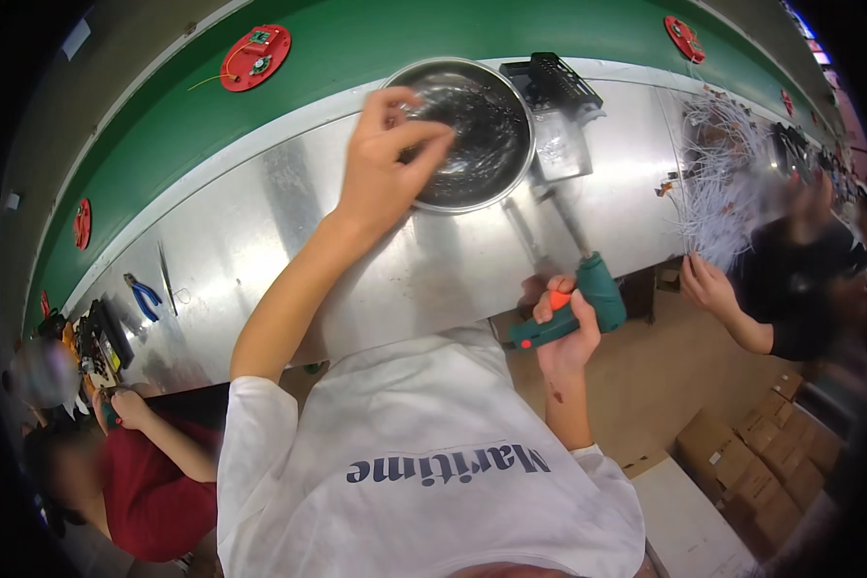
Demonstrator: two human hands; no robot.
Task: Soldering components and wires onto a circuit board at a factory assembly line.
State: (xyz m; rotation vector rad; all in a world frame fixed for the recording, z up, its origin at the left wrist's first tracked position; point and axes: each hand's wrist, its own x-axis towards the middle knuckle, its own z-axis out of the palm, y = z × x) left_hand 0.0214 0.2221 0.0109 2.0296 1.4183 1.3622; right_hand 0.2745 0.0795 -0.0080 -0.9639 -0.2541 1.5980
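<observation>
Left hand (390, 154) over metal bowl (524, 159) on worktop (255, 255), pinched, blurred, can't tell if holding anything; bowl contents (477, 116) unclear; right hand (570, 339) gripping green power tool (602, 294) by worktop's near edge, handle partly hidden

The left forearm (299, 299) is slanting toward 1 o'clock; the left hand (385, 149) is hovering between 11 and 12 o'clock, its fingers (419, 132) and thumb (428, 162) bending toward each other, blur hiding whether the tips are meeting. Between 3 and 4 o'clock, the right hand (570, 332) is gripping, its marked wrist (561, 371) pointing toward 12 o'clock.
</observation>
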